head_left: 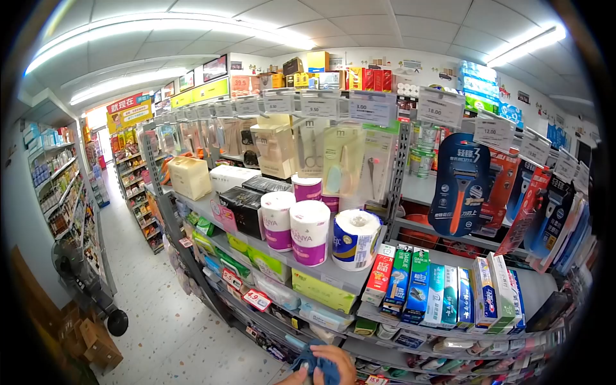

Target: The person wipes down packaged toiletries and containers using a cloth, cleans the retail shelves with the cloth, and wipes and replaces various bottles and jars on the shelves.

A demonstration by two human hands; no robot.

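At the bottom centre of the head view, my left hand [296,376] and my right hand [338,362] are close together, both closed on a crumpled blue cloth [323,367]. A light-blue end [296,342] sticks out at its upper left; I cannot make out what it belongs to. Both hands are partly cut off by the frame edge. Above them, a shelf bears purple-and-white paper rolls [309,233] and a blue-and-white roll [355,239]. Toothpaste boxes [418,285] stand on the shelf to the right.
Hanging razor packs [459,184] and price tags stick out at the right. An aisle floor [151,308] runs along the left, with a black fan [80,276] and cardboard boxes [96,343] beside it. Shelf edges curve close around the hands.
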